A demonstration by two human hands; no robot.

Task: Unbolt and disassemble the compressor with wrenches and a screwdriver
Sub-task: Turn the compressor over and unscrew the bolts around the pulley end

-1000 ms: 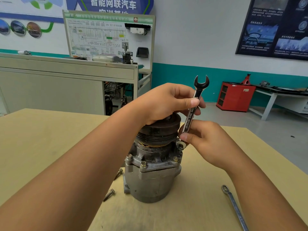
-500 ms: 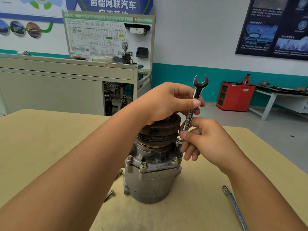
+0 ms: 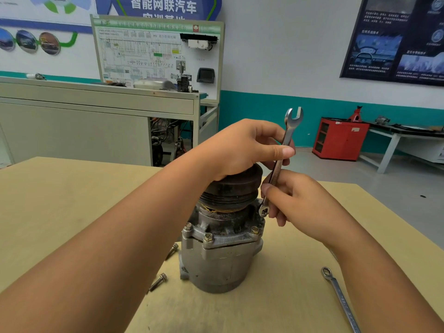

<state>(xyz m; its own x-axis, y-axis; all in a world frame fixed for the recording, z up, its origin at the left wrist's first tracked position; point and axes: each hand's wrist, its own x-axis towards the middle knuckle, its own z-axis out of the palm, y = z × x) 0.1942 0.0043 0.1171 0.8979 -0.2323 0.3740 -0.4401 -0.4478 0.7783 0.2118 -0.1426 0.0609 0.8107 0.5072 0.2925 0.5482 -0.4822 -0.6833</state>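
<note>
A grey metal compressor [image 3: 221, 258] stands upright on the wooden table [image 3: 60, 200], its dark pulley [image 3: 234, 188] on top. My left hand [image 3: 242, 147] rests on the pulley and pinches the upper shaft of a combination wrench [image 3: 280, 162]. The wrench stands nearly upright, open end up, ring end down at the compressor's right flange. My right hand [image 3: 298, 203] grips its lower shaft just above the ring end. Several bolt heads [image 3: 208, 237] sit along the flange.
Two loose bolts [image 3: 158, 281] lie on the table left of the compressor. A second wrench [image 3: 341, 296] lies at the front right. Behind stand a grey bench [image 3: 96, 111], a training board and a red cabinet [image 3: 340, 138].
My right hand has slid slightly up the wrench shaft and its fingers have loosened and spread. The wrench has tilted a little; my left hand holds its place.
</note>
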